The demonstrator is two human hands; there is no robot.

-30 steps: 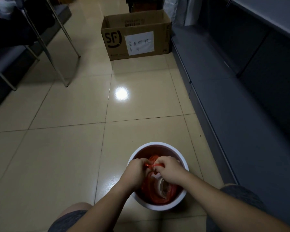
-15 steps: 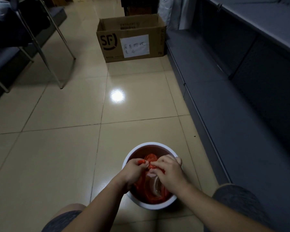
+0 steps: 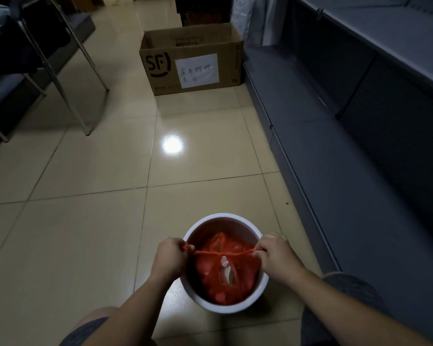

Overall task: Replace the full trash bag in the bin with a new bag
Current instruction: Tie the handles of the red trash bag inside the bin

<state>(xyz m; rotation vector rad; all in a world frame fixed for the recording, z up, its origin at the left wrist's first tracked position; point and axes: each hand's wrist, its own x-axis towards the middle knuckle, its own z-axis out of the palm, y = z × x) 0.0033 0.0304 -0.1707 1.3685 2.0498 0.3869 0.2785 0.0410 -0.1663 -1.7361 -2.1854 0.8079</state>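
- Hands are gripping the two twisted handles of the red bag [image 3: 225, 273]: the left hand [image 3: 170, 258] is clenched on the left end, and the right hand [image 3: 275, 254] is clenched on the right end.
- Bag is sitting inside the white bin [image 3: 258, 293], which is standing on the tiled floor [image 3: 85, 233] between the person's knees.
- Handles are stretching into one taut red strand [image 3: 224, 252], and its long axis is running left to right across the bin mouth, just above the bag.
- Hands are sitting well apart at opposite rims, each about equally near the bag.
- Knot appears to be tightening at the strand's middle; this is a judgement.
- Next move is likely calling for a straight upward lift, since the bag lies directly below both hands.
- Cardboard box [image 3: 193, 59] is standing well beyond the bin.
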